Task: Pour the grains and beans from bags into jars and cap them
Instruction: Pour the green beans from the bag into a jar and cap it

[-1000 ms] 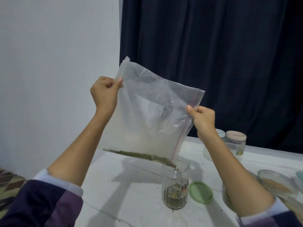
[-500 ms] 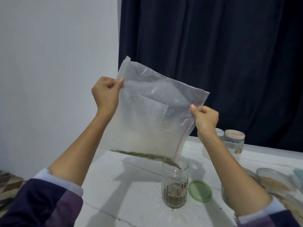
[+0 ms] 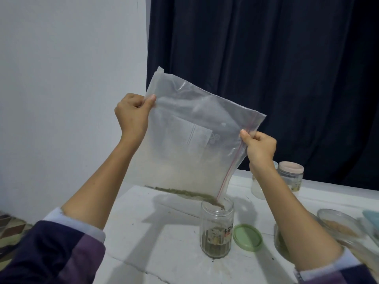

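Observation:
A clear zip bag [image 3: 184, 148] hangs tilted above the table, its red-striped mouth pointing down to the right. My left hand [image 3: 132, 115] pinches its upper left corner. My right hand [image 3: 259, 147] pinches the mouth edge. A thin line of small green grains [image 3: 184, 193] lies along the bag's lower edge and runs into an open glass jar [image 3: 217, 228], which holds a layer of the same grains at its bottom. The jar's green lid [image 3: 247, 237] lies flat on the table just right of it.
A capped jar with a pink lid [image 3: 290, 178] and a pale container [image 3: 257, 187] stand at the back of the white table [image 3: 164, 242]. Another jar [image 3: 282, 240] sits behind my right forearm. An open jar of tan grains [image 3: 338, 224] lies at the right edge.
The bag has shifted slightly right and its mouth has dipped lower into the jar. More green grains have slid toward the mouth. Both hands keep their grip.

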Demonstrator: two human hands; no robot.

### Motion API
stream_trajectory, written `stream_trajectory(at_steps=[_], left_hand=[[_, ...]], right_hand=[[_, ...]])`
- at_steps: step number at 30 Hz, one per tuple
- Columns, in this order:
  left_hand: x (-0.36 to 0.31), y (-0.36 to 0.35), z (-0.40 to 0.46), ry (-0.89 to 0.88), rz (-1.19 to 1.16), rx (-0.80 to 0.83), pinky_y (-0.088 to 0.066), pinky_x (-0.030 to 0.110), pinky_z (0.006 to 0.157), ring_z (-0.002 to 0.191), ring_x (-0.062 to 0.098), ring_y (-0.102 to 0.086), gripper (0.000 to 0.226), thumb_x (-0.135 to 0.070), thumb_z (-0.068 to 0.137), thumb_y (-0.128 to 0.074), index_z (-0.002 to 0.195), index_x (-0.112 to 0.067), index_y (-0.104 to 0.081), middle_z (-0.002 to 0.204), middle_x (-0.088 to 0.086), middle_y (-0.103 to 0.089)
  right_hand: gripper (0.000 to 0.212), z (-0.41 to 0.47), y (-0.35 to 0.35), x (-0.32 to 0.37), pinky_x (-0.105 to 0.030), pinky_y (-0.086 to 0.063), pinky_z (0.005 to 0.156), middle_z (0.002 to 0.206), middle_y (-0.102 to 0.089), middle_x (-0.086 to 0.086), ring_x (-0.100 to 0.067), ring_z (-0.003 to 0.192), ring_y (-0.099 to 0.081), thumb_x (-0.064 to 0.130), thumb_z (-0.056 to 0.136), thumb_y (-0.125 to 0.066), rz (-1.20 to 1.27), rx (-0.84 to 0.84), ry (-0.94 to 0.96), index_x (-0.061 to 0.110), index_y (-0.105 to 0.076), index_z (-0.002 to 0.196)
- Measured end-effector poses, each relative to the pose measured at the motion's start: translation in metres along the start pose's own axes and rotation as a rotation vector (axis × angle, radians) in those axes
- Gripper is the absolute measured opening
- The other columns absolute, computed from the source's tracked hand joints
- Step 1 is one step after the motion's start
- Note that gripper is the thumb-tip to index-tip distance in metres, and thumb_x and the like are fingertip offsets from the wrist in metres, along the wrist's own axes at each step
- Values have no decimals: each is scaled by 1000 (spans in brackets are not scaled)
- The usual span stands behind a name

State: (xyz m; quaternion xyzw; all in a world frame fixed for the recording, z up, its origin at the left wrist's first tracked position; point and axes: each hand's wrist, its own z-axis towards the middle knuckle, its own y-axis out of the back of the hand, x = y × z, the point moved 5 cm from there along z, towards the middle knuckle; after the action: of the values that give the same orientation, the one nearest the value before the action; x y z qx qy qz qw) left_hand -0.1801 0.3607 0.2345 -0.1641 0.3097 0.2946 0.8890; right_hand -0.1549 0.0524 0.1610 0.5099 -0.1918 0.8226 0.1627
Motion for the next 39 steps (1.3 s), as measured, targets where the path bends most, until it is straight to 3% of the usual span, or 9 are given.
stream_trajectory(at_steps=[3, 7, 11, 15, 22, 28, 30, 35, 39], left_hand=[[-1, 1, 0, -4, 2, -4, -42, 8, 70, 72, -1, -55, 27, -27, 84, -68, 79, -1, -72, 84, -5, -60], [-2, -1, -1, -15, 8, 8, -41, 6, 68, 72, -1, -55, 28, -27, 84, -68, 78, 0, -71, 82, -5, -59], [-2, -2, -2, -13, -1, 10, -40, 5, 68, 70, -2, -54, 26, -26, 85, -68, 78, -1, -72, 78, -10, -57], [-3, -2, -2, -21, -5, 11, -39, 5, 67, 68, -6, -54, 27, -28, 84, -68, 78, -1, -72, 76, -12, -56], [-7, -6, -2, -41, -17, 21, -43, 11, 71, 74, 2, -55, 31, -29, 84, -68, 78, 1, -71, 78, -9, -57], [-12, -9, -1, -60, -13, 21, -41, 7, 69, 72, 0, -55, 30, -29, 85, -68, 79, 0, -71, 78, -10, -57], [-13, -10, -2, -66, -13, 26, -41, 8, 69, 72, 0, -55, 30, -29, 85, -68, 78, 0, -71, 78, -11, -57], [-15, -10, -1, -74, -15, 29, -41, 8, 68, 72, 0, -55, 30, -29, 84, -69, 79, 0, -72, 78, -10, -57], [-15, -11, 0, -79, -11, 32, -42, 9, 69, 72, 0, -55, 32, -30, 84, -69, 78, 1, -71, 77, -11, -57]], right_hand=[[21, -2, -2, 1, -22, -49, 66, 71, -65, -3, -15, 70, -60, 16, 87, -69, -7, 36, -8, 8, -66, 68], [23, -3, -1, -2, -32, -53, 72, 70, -60, -7, -19, 69, -54, 18, 88, -68, -15, 3, -12, 2, -63, 72], [26, -3, -1, -4, -31, -51, 71, 71, -59, -8, -19, 69, -54, 18, 89, -67, -16, -7, -18, 2, -61, 69], [27, -4, 0, -4, -39, -54, 78, 71, -59, -11, -20, 69, -53, 18, 87, -69, -24, -5, -15, -6, -63, 76], [26, -5, 4, -4, -29, -50, 68, 66, -60, -1, -13, 65, -53, 17, 86, -70, 8, -73, -14, 12, -61, 62], [23, -4, 4, -5, -40, -55, 81, 71, -64, -4, -18, 72, -58, 18, 86, -70, 28, -65, -27, 7, -63, 67], [24, -5, 3, -5, -43, -54, 83, 73, -64, -6, -18, 71, -56, 17, 86, -71, 17, -42, -40, -3, -65, 75], [18, -5, 6, -5, -32, -56, 79, 74, -67, -1, -16, 74, -62, 16, 85, -72, 48, -43, -66, 12, -66, 68], [21, -5, 7, -6, -27, -54, 73, 72, -65, -1, -15, 72, -60, 15, 86, -71, 73, -62, -65, 12, -64, 66]])
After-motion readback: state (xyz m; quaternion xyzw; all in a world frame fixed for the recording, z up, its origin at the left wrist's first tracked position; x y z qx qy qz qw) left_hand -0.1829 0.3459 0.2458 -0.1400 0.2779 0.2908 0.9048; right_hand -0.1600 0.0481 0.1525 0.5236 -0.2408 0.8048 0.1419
